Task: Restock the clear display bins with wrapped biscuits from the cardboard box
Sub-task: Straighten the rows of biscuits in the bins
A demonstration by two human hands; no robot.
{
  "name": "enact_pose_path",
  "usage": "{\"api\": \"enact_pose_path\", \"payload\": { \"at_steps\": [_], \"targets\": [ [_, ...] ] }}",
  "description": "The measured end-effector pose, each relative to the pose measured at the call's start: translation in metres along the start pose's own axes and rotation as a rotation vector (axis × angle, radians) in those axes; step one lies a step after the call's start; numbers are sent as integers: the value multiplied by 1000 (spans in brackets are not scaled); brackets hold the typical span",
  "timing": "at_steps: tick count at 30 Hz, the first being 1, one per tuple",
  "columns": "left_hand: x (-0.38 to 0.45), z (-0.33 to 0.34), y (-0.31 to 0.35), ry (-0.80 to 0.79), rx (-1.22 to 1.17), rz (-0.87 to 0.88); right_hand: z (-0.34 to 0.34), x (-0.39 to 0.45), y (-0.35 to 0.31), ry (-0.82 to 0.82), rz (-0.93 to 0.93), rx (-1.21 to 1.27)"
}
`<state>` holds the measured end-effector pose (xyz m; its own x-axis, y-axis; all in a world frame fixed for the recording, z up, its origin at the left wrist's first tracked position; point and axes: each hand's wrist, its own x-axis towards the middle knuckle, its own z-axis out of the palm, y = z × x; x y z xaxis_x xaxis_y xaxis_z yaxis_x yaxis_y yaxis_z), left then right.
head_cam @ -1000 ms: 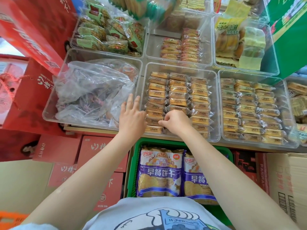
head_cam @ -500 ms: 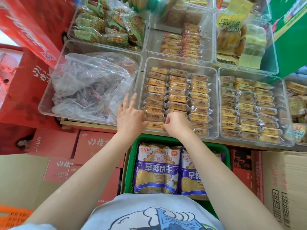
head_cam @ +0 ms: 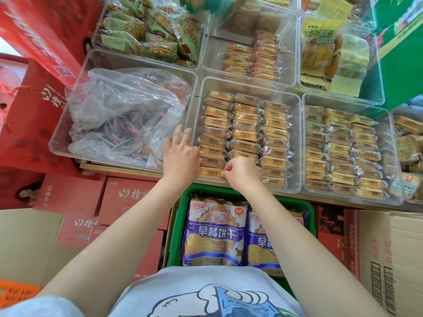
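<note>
A clear display bin (head_cam: 296, 143) in the middle holds three rows of wrapped biscuits (head_cam: 246, 124). My left hand (head_cam: 180, 156) rests with straight fingers on the bin's left wall, beside the left row. My right hand (head_cam: 240, 171) is at the near end of the middle row, its fingers curled and pinching a wrapped biscuit there. A cardboard box (head_cam: 389, 252) stands at the lower right; its contents are hidden.
To the right is another clear bin (head_cam: 398, 197) full of wrapped biscuits, to the left a bin (head_cam: 59, 138) with a crumpled plastic bag. More bins stand behind. Below my arms is a green basket (head_cam: 304, 207) with purple biscuit packs. Red cartons (head_cam: 128, 197) are stacked at left.
My right hand has slid slightly toward the near end of the middle row. My left hand has stayed on the bin's left wall. The view has drifted a little.
</note>
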<state>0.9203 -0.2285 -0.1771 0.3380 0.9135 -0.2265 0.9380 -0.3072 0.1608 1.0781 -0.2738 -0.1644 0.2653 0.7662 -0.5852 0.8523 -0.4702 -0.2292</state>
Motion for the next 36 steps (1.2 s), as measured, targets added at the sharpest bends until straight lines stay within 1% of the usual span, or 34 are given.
{"api": "enact_pose_path", "payload": {
  "at_steps": [4,7,11,14,17,19,20,22,24,26,30,32,34,36],
  "targets": [
    [-1,-3,-3,42,-29,17,-5,3,8,-44,8,293],
    [-1,-5,-3,61,7,30,-5,2,9,-51,3,349],
    [1,-2,-2,59,12,30,-4,7,7,-69,11,292],
    [0,0,-1,77,10,14,-6,8,5,-97,15,147],
    [-4,7,-3,197,-53,25,-9,7,0,-41,-5,-10],
    [-6,11,-2,269,-116,90,-12,7,-4,47,-1,-27],
    [-6,12,0,270,-122,134,-14,7,-6,80,5,-39],
    [-8,15,2,220,-88,173,-13,8,-10,116,5,-52],
    [-8,17,2,183,-83,152,-8,10,-13,128,-28,-51],
    [-8,19,0,186,-112,141,-3,11,-16,134,-66,-87],
    [-5,18,0,201,-125,150,-11,14,-16,158,-78,-139],
    [-1,15,-2,254,-151,149,-18,15,-11,211,-94,-81],
    [4,11,-5,306,-182,107,-21,17,-5,259,-109,-3],
    [10,7,-8,273,-171,50,-23,20,-3,243,-103,2]
  ]
}}
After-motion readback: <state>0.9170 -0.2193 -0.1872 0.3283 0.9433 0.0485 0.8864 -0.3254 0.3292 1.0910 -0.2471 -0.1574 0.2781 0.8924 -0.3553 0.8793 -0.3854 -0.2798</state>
